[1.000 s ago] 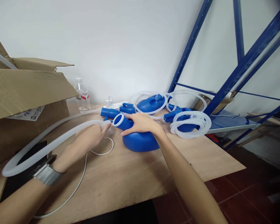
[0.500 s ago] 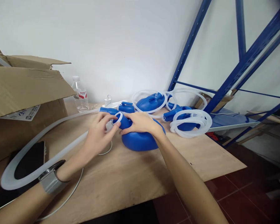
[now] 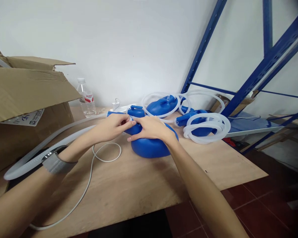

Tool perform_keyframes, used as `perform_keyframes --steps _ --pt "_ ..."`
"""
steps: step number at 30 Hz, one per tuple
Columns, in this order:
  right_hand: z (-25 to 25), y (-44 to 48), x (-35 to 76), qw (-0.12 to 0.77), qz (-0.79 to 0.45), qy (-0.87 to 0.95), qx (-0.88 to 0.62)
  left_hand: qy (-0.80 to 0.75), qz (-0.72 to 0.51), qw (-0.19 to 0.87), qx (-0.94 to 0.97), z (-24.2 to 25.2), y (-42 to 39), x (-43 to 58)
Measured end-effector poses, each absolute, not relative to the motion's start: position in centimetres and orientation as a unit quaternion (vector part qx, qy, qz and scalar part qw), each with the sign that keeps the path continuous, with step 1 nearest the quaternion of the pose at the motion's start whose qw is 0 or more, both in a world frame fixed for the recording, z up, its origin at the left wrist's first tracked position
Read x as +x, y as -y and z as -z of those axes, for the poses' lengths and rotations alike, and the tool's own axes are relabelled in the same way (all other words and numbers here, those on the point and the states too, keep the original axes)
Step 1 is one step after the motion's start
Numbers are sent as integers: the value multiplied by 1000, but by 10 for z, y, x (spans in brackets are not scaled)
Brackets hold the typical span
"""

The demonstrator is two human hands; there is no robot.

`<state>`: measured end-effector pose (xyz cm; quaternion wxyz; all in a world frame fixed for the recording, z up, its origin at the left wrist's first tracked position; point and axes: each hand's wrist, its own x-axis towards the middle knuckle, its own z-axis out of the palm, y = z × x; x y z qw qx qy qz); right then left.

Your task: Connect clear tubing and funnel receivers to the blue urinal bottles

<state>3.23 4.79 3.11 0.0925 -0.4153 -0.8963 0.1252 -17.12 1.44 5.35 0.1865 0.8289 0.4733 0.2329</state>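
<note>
A rounded blue plastic bottle (image 3: 151,148) lies on the table, its neck (image 3: 133,129) turned to the left. From above, my right hand (image 3: 152,128) wraps the bottle where the neck joins the body, thumb on the near side. My left hand (image 3: 111,127) is closed at the mouth, thumb and fingers pressed against the rim. Only a sliver of white shows between the hands; my fingers hide most of the mouth. Behind my left hand is a blue tubular end piece (image 3: 111,113), joined to a translucent hose (image 3: 57,130) that loops away to the left.
Several other blue bottles (image 3: 161,105) with coiled hoses (image 3: 224,130) stand at the back right. An open cardboard box (image 3: 29,86), a water bottle (image 3: 86,100) and a white cable (image 3: 89,180) are to the left. A blue metal rack (image 3: 253,79) rises at the right.
My left hand has rolled over the bottle's mouth and its fingers have curled, covering the white ring seen before. The hose loop has shifted up. My right hand keeps its hold.
</note>
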Motion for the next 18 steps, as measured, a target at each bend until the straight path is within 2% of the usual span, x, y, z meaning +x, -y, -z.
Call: perform_keyframes --steps 12,18 --pt "-30 -51 34 96 -126 904 -398 -454 -239 269 815 -50 -14 -175" --pt "-28 -51 36 100 -120 913 -377 -492 -229 232 807 -58 -2 -167"
